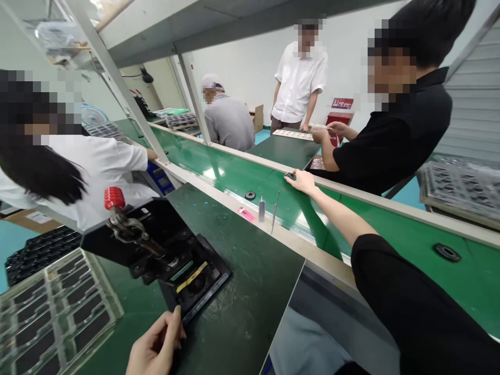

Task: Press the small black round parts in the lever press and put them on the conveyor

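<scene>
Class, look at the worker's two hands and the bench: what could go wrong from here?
Pinch: the left hand is close to the fixture; fingers might get caught if the clamp moved.
Slip: the right hand seems to hold a part by the fingertips at the belt's far edge, so it might drop.
Knock: slim tools stand upright on the near rail; a brushing arm could topple them.

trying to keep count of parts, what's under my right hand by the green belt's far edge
A black part shows at the fingertips of your right hand, by the green belt's far edge. The hand partly covers it; its full outline and underside cannot be seen.
</scene>
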Tool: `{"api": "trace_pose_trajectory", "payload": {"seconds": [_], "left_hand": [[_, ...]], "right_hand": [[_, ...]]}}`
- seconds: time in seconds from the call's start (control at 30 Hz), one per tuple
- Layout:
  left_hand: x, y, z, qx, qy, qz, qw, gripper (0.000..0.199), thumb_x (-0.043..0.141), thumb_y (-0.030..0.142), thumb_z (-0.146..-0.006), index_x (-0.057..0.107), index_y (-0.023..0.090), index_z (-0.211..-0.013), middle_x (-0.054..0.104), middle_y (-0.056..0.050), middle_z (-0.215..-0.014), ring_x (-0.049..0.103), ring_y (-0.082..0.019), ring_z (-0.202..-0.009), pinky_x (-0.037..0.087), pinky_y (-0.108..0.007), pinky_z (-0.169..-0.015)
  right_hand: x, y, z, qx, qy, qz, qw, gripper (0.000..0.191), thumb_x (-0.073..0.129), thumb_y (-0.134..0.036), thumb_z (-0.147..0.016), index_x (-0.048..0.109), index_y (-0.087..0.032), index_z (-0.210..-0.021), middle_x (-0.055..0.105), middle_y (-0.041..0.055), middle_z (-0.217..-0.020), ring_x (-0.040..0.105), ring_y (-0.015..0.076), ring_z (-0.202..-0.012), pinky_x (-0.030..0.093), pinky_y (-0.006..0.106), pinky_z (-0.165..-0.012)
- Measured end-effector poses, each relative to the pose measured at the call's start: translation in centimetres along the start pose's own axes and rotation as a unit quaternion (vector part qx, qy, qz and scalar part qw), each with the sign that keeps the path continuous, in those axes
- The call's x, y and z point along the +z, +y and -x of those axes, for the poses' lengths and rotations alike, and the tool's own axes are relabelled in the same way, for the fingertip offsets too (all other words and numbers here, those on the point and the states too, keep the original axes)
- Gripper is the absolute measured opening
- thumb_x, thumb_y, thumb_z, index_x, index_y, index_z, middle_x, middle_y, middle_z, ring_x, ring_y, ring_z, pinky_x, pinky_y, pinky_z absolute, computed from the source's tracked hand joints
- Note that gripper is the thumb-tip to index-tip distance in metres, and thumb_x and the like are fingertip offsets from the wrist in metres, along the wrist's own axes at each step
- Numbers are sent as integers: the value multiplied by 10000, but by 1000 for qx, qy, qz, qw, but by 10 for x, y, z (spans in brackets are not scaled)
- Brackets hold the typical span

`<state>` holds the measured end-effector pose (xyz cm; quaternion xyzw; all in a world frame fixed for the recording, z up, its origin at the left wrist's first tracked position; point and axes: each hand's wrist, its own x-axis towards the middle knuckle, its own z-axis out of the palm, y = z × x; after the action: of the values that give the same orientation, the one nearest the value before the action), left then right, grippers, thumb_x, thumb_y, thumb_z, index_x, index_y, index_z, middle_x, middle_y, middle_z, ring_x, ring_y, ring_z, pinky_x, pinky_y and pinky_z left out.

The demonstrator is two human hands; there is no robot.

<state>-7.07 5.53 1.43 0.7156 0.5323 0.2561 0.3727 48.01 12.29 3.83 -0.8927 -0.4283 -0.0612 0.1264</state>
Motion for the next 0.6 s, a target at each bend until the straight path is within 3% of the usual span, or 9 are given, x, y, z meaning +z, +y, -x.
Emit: {"api": "trace_pose_trajectory", "payload": {"seconds": [0.17,0.27,0.43,0.6], "left_hand": [[1,3,1,3,6,1,1000,760,513,925,-773,589,205,-540,530,-5,-516,500,-139,-497,441,-217,-501],[1,3,1,5,9,3,1000,746,519,910,-782,584,207,-541,531,-3,-518,498,-138,-499,440,-216,-502],[2,3,1,7,1,9,1000,714,525,871,-810,592,211,-548,520,3,-513,487,-135,-493,434,-217,-494],[2,4,1,7,1,7,1000,722,512,882,-809,587,211,-553,536,-1,-528,496,-136,-502,444,-215,-504]], "right_hand": [[3,-5,3,-17,1,0,1000,508,540,-460,-1033,623,-43,-1310,713,261,-1220,688,321,-1131,476,338,-883],[4,-14,17,-61,-13,-13,998,494,457,-472,-1065,622,-88,-1327,736,205,-1173,693,285,-1091,470,325,-871],[7,-48,43,-204,-89,-49,974,476,604,-569,-977,695,-197,-1259,762,50,-921,699,182,-868,432,240,-751],[13,-85,48,-270,-109,-53,955,479,637,-503,-967,680,-196,-1332,776,79,-951,709,205,-917,422,240,-769]]}}
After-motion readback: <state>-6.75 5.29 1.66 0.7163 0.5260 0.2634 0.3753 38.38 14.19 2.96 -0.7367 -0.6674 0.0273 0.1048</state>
